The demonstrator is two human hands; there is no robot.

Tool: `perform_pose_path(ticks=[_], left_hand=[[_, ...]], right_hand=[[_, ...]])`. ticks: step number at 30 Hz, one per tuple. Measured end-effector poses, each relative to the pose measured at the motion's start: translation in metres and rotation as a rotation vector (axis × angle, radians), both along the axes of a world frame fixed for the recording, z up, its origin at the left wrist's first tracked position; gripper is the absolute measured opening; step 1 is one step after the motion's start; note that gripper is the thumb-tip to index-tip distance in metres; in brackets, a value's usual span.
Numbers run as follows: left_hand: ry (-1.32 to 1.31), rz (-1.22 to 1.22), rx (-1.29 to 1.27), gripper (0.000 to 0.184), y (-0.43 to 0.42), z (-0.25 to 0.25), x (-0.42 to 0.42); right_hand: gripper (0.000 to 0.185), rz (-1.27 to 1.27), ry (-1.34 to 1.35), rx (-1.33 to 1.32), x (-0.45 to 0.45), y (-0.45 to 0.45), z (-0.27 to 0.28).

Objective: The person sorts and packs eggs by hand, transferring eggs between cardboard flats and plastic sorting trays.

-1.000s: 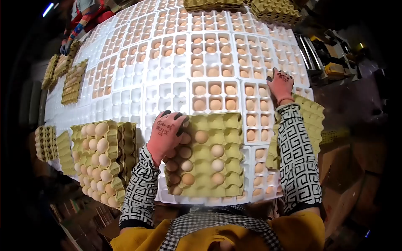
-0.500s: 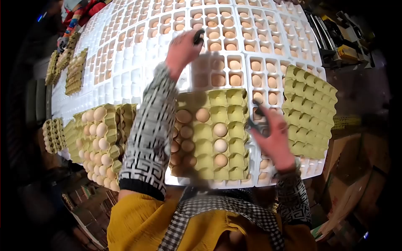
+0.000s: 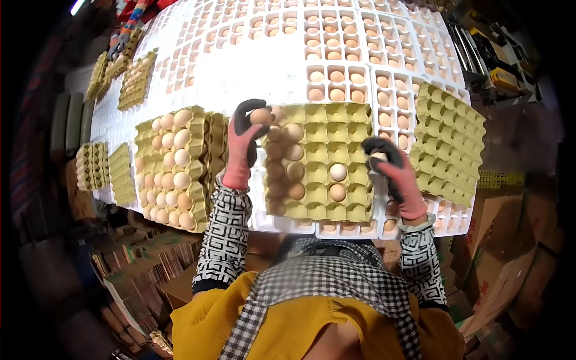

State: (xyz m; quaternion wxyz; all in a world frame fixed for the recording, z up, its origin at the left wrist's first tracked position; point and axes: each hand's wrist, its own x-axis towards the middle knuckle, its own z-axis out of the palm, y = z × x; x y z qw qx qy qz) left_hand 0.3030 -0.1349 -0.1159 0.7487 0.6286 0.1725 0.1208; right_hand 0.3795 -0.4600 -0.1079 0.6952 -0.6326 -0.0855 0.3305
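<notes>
Here, the middle pulp tray [image 3: 317, 150] holds eggs [image 3: 294, 152], mainly in left columns.

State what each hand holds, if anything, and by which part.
The left grip holds one egg by its sides, between fingers and thumb; the right grip seemingly holds another egg, contact unclear.

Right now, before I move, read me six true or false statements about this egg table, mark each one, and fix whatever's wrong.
1. The left hand holds an egg. True.
2. The right hand is bare. False: it wears a pink and dark glove.
3. The green tray between the hands is full of eggs. False: only some of its cups hold eggs.
4. Some white trays beyond it hold eggs. True.
5. The apron is plain red. False: it is checked black and white.
6. The sleeves are patterned in black and white. True.
</notes>
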Motion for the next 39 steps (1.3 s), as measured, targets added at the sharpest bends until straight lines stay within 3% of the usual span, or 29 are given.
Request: perform_pose_path(ticks=[2, 3, 4, 6, 8, 9, 10, 12, 13, 14, 16, 18, 20, 21, 22, 24, 25, 26, 28, 29, 30, 31, 32, 34, 36, 38, 39], left_hand=[[0.229, -0.102, 0.702, 0.049, 0.004, 0.014, 0.002], [0.349, -0.215, 0.931, 0.05, -0.007, 0.019, 0.007], [0.43, -0.397, 1.28, 0.055, -0.015, 0.017, 0.013], [0.424, -0.518, 1.521, 0.054, -0.017, -0.026, 0.017], [0.47, -0.59, 1.592, 0.05, -0.021, -0.011, 0.021], [0.403, -0.543, 1.498, 0.045, -0.018, -0.007, 0.018], [0.344, -0.477, 1.423, 0.047, -0.012, -0.013, 0.012], [0.189, -0.175, 1.086, 0.052, 0.0, -0.015, 0.005], [0.264, -0.021, 0.98, 0.056, 0.013, -0.022, 0.01], [0.427, 0.045, 0.989, 0.045, 0.018, -0.004, 0.021], [0.402, 0.188, 1.092, 0.044, 0.043, -0.011, 0.049], [0.55, 0.013, 1.173, 0.043, 0.066, -0.029, 0.085], [0.785, -0.445, 1.083, 0.045, 0.086, -0.038, 0.11], [0.826, -0.545, 1.135, 0.05, 0.086, -0.03, 0.115], [0.742, -0.332, 1.109, 0.051, 0.091, -0.041, 0.121], [0.559, 0.067, 1.041, 0.052, 0.097, -0.066, 0.136], [0.336, 0.239, 0.994, 0.05, 0.093, -0.067, 0.139], [0.105, 0.258, 0.863, 0.045, 0.089, -0.07, 0.141], [0.11, 0.132, 1.365, 0.044, 0.095, -0.11, 0.147], [0.203, 0.08, 1.335, 0.044, 0.095, -0.12, 0.149], [0.3, 0.031, 1.302, 0.044, 0.093, -0.131, 0.144], [0.242, 0.018, 1.185, 0.044, 0.092, -0.121, 0.138], [0.13, 0.12, 1.266, 0.042, 0.09, -0.114, 0.13], [0.199, 0.092, 0.905, 0.042, 0.063, -0.046, 0.094], [0.356, 0.047, 0.919, 0.051, 0.045, -0.023, 0.047], [0.61, -0.026, 0.979, 0.058, 0.025, -0.004, 0.013], [0.66, -0.041, 1.102, 0.061, 0.016, -0.006, -0.003]], right_hand=[[0.048, 0.237, -0.542, -0.648, -0.017, 0.03, 0.005], [0.054, 0.414, -0.839, -0.947, -0.032, 0.041, -0.009], [0.057, 0.618, -0.924, -1.066, -0.04, 0.05, -0.037], [0.052, 0.595, -0.966, -1.03, -0.048, 0.052, -0.061], [0.047, 0.469, -0.815, -0.963, -0.045, 0.043, -0.047], [0.041, 0.282, -0.882, -0.785, -0.046, 0.029, -0.06], [0.039, 0.132, -0.77, -0.561, -0.043, 0.022, -0.059], [0.039, -0.049, 0.055, -0.088, -0.022, 0.024, -0.034], [0.038, -0.096, -0.073, -0.104, -0.01, 0.036, -0.022], [0.038, -0.146, -0.111, -0.159, 0.001, 0.053, -0.017], [0.04, -0.158, -0.364, -0.188, 0.032, 0.097, -0.014], [0.042, -0.135, -0.784, -0.41, 0.063, 0.151, -0.024], [0.04, 0.055, -1.067, -0.647, 0.091, 0.202, -0.052], [0.037, 0.329, -1.065, -0.844, 0.107, 0.225, -0.06], [0.035, 0.612, -1.038, -1.033, 0.117, 0.244, -0.067], [0.033, 0.359, -0.916, -0.891, 0.125, 0.267, -0.078], [0.035, 0.186, -0.926, -0.74, 0.127, 0.272, -0.088], [0.036, 0.02, -0.928, -0.59, 0.127, 0.274, -0.098], [0.038, 0.175, -1.28, -0.692, 0.132, 0.264, -0.125], [0.039, 0.058, -1.197, -0.596, 0.129, 0.256, -0.125], [0.037, -0.122, -1.298, -0.491, 0.129, 0.242, -0.123], [0.04, -0.139, -1.087, -0.462, 0.117, 0.224, -0.095], [0.042, -0.157, -0.877, -0.427, 0.093, 0.203, -0.057], [0.053, 0.248, -0.555, -0.796, 0.049, 0.165, 0.006], [0.07, 0.526, -0.926, -1.11, -0.013, 0.148, 0.006], [0.084, 0.684, -0.866, -1.102, -0.042, 0.15, -0.018], [0.08, 0.659, -0.916, -1.078, -0.051, 0.155, -0.041]])
